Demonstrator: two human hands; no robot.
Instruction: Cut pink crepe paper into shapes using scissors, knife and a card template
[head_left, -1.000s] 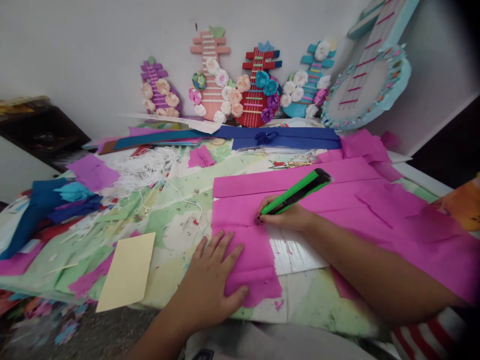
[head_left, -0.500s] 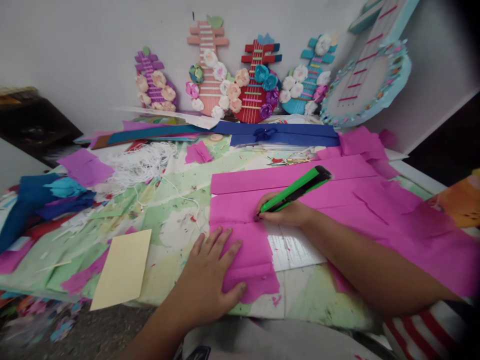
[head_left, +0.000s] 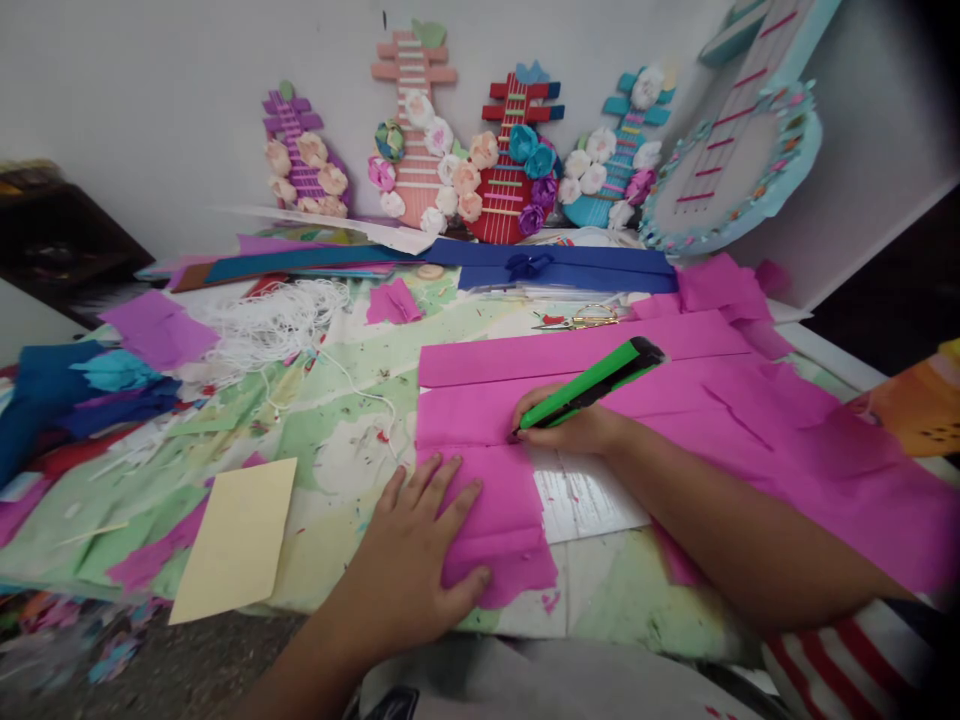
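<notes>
A green and black utility knife (head_left: 589,385) is gripped in my right hand (head_left: 562,425), its lower end against a crease or cut line in the pink paper (head_left: 480,410). The blade itself is too small to make out. My left hand (head_left: 424,550) lies open with spread fingers, its fingertips pressing the near flap of the same paper. This flap has ragged right and lower edges. Partly under the pink paper and my right hand lies a white printed sheet (head_left: 585,500). A folded pink strip (head_left: 525,365) runs along the paper's far side.
Golden-handled scissors (head_left: 592,317) lie beyond the pink paper. A cream card (head_left: 236,535), tangled white string (head_left: 281,320) and coloured paper scraps (head_left: 157,330) are on the left. Several flower-decorated paper guitars (head_left: 514,180) lean on the wall behind a blue strip (head_left: 566,268).
The view has shifted slightly, so the things on the left appear a little further left. Both hands and the knife stay almost in place on the paper.
</notes>
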